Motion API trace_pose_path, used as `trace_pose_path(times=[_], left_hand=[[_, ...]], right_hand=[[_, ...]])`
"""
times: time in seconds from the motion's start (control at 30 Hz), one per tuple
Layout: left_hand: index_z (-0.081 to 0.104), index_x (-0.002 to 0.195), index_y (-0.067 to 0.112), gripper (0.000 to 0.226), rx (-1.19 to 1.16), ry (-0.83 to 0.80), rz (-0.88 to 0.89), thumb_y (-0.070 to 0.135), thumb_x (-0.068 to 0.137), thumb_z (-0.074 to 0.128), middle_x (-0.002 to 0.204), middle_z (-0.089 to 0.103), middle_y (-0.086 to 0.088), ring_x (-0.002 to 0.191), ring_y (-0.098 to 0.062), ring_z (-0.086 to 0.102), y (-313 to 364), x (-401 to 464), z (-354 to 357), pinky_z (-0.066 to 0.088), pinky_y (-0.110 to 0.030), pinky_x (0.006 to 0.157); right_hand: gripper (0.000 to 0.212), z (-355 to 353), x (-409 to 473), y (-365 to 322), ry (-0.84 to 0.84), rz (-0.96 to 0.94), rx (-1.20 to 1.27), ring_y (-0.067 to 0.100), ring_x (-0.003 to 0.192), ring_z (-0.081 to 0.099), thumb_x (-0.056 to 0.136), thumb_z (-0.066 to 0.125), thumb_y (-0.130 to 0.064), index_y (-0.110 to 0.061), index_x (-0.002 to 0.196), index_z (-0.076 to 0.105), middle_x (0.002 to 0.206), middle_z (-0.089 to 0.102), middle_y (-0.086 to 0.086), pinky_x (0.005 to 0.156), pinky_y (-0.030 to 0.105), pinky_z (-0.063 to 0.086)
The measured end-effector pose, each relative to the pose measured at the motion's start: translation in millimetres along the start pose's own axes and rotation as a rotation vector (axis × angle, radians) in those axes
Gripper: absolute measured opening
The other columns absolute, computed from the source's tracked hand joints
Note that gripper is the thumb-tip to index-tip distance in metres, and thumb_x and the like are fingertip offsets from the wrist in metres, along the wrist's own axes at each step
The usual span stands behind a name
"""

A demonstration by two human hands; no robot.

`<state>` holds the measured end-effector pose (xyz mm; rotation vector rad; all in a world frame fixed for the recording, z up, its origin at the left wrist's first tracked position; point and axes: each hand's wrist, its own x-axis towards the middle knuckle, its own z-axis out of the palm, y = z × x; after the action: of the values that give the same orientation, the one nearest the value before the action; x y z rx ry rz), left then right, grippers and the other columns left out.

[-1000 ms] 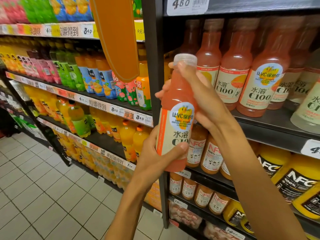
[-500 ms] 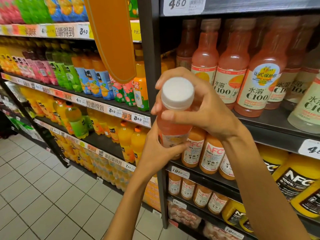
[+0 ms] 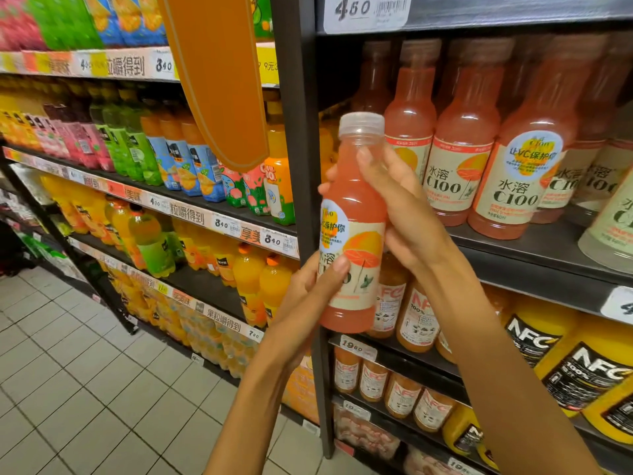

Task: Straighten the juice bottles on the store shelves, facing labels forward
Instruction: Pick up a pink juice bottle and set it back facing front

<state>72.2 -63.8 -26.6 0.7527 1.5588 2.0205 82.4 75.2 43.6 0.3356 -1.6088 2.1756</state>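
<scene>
I hold a pink C100 juice bottle [image 3: 352, 231] upright in front of the dark shelf post [image 3: 301, 132]. Its white cap is on top and its label is turned partly to the left. My left hand [image 3: 310, 296] grips the lower part, thumb across the label. My right hand [image 3: 400, 207] wraps the bottle's right side from behind, fingers up near the neck. A row of the same C100 bottles [image 3: 459, 159] stands on the dark shelf [image 3: 534, 248] just behind, most labels facing forward.
NFC orange juice bottles [image 3: 414, 317] fill the shelf below, with large NFC jugs [image 3: 582, 368] at right. The left rack [image 3: 191, 214] holds colourful juice bottles behind price strips. An orange hanging sign [image 3: 219, 80] dangles ahead. White tiled floor [image 3: 68, 389] lies lower left.
The bottle was tipped with its cap toward me half a second ago; it now stands upright again, label rotated leftward. Both hands stay on it.
</scene>
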Motion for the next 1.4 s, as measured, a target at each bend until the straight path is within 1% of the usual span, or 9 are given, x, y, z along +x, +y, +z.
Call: trace_pose_path(times=[0.13,0.37,0.53,0.67,0.83,0.97,1.13,1.23,1.4], left_hand=[[0.066,0.108,0.022,0.053,0.018,0.073,0.033,0.061,0.073,0.054,0.105,0.073,-0.004,0.099,-0.018,0.069,4,5,0,0.055,-0.024,0.076],[0.063,0.121,0.019,0.06,-0.22,-0.04,-0.068,0.062,0.082,0.049,0.11,0.07,-0.011,0.096,-0.022,0.068,-9,1,5,0.057,-0.036,0.078],[0.062,0.113,0.03,0.045,0.084,0.049,0.082,0.06,0.086,0.043,0.113,0.07,0.007,0.109,-0.01,0.064,-9,5,1,0.052,-0.021,0.084],[0.056,0.108,0.033,0.04,0.219,0.059,0.17,0.051,0.074,0.067,0.1,0.069,0.026,0.097,0.005,0.064,-13,10,6,0.048,-0.008,0.074],[0.068,0.106,0.025,0.071,0.041,-0.003,0.114,0.075,0.056,0.069,0.102,0.074,0.001,0.093,-0.016,0.07,-13,12,-5,0.056,-0.026,0.076],[0.07,0.109,0.034,0.066,-0.04,-0.15,0.057,0.077,0.059,0.066,0.106,0.073,-0.001,0.096,-0.019,0.07,-8,16,-4,0.056,-0.032,0.08],[0.056,0.124,0.018,0.049,0.089,0.038,0.232,0.05,0.087,0.052,0.114,0.069,0.005,0.107,-0.009,0.064,-3,28,0,0.052,-0.019,0.082],[0.047,0.132,0.019,0.06,0.241,0.087,0.351,0.042,0.08,0.065,0.115,0.066,0.013,0.106,0.002,0.061,-1,37,7,0.048,-0.011,0.081],[0.06,0.105,0.027,0.041,0.239,0.145,0.313,0.044,0.07,0.072,0.094,0.07,0.016,0.089,0.004,0.066,12,62,12,0.05,-0.011,0.07]], right_hand=[[0.03,-4,1,-3,0.039,-0.025,-0.001,0.021,0.09,0.068,0.095,0.052,-0.022,-0.01,0.122,0.048,0.093,0.069,0.006,0.079,0.035,0.055],[0.033,1,11,-18,0.001,0.062,0.084,0.02,0.068,0.062,0.099,0.04,-0.038,-0.011,0.118,0.044,0.08,0.06,0.006,0.069,0.037,0.052],[0.025,4,11,-20,0.045,-0.023,-0.128,0.019,0.064,0.061,0.099,0.045,-0.031,-0.011,0.114,0.047,0.078,0.06,0.005,0.059,0.032,0.053],[0.022,8,10,-17,0.071,-0.057,-0.228,0.016,0.071,0.064,0.098,0.049,-0.029,-0.017,0.116,0.048,0.085,0.061,0.005,0.063,0.03,0.055],[0.029,2,10,-19,-0.043,-0.049,-0.135,0.016,0.08,0.067,0.097,0.045,-0.028,-0.015,0.123,0.048,0.093,0.066,0.003,0.071,0.031,0.055],[0.037,4,12,-18,-0.133,0.027,0.022,0.023,0.079,0.068,0.1,0.031,-0.034,-0.011,0.122,0.05,0.086,0.068,0.008,0.082,0.042,0.053],[0.032,3,19,-29,0.071,-0.05,-0.088,0.022,0.072,0.065,0.094,0.049,-0.037,-0.01,0.111,0.053,0.077,0.065,0.008,0.065,0.032,0.054],[0.029,1,28,-34,0.182,-0.075,-0.183,0.018,0.077,0.066,0.095,0.053,-0.038,-0.017,0.115,0.052,0.083,0.067,0.005,0.068,0.03,0.054],[0.03,-3,40,-43,0.149,-0.025,-0.13,0.013,0.09,0.065,0.098,0.048,-0.034,-0.015,0.119,0.056,0.096,0.067,0.004,0.079,0.028,0.054]])
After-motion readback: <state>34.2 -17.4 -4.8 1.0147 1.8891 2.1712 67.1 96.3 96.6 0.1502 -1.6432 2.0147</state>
